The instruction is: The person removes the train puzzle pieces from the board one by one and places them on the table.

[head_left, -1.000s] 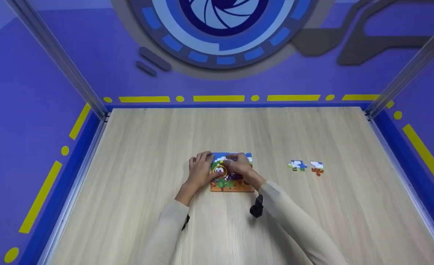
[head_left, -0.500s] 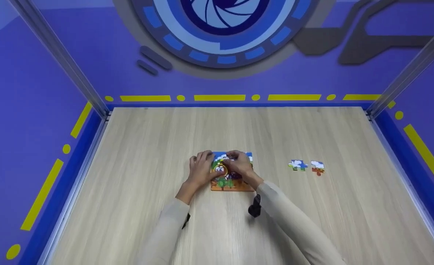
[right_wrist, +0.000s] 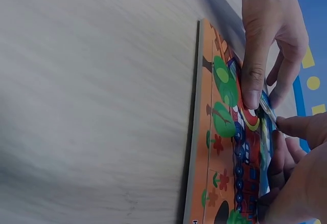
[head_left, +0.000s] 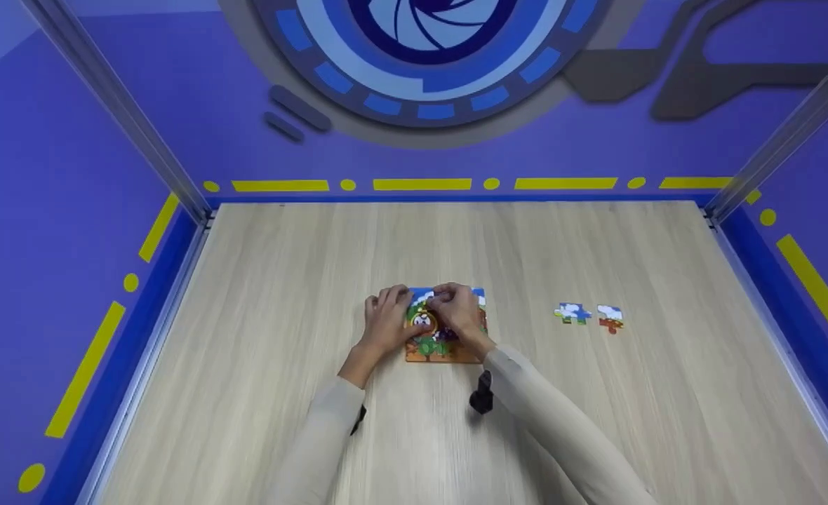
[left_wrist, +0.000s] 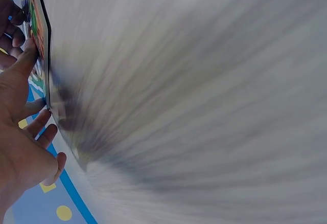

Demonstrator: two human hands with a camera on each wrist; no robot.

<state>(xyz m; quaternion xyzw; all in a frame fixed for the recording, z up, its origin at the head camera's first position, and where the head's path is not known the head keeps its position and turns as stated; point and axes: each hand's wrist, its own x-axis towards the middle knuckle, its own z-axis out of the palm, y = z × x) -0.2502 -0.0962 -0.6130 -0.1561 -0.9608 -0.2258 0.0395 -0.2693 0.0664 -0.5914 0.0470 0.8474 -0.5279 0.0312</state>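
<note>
A colourful cartoon jigsaw board (head_left: 442, 356) lies flat on the table, shown edge-on in the right wrist view (right_wrist: 204, 132). The left hand (head_left: 384, 324) rests at its left side, its thumb extended and pressing on the picture; the other fingers touch the side edge and table. Over the board's upper part, the right hand (head_left: 459, 310) pinches a thin puzzle piece (right_wrist: 267, 109), which is tilted against the board. In the left wrist view the left hand (left_wrist: 20, 137) is beside the board's edge. The right hand's fingers hide part of the picture.
Two loose puzzle pieces, one blue and white (head_left: 572, 313) and one white and red-brown (head_left: 610, 318), lie apart on the table (head_left: 281, 280) to the right. Metal-framed blue walls (head_left: 421, 158) surround the left, back and right sides. Black straps hang at both wrists.
The right hand has shifted slightly towards the board's far edge, still pinching near its upper part. The left hand keeps its place at the left side, and the whole head view has drifted slightly.
</note>
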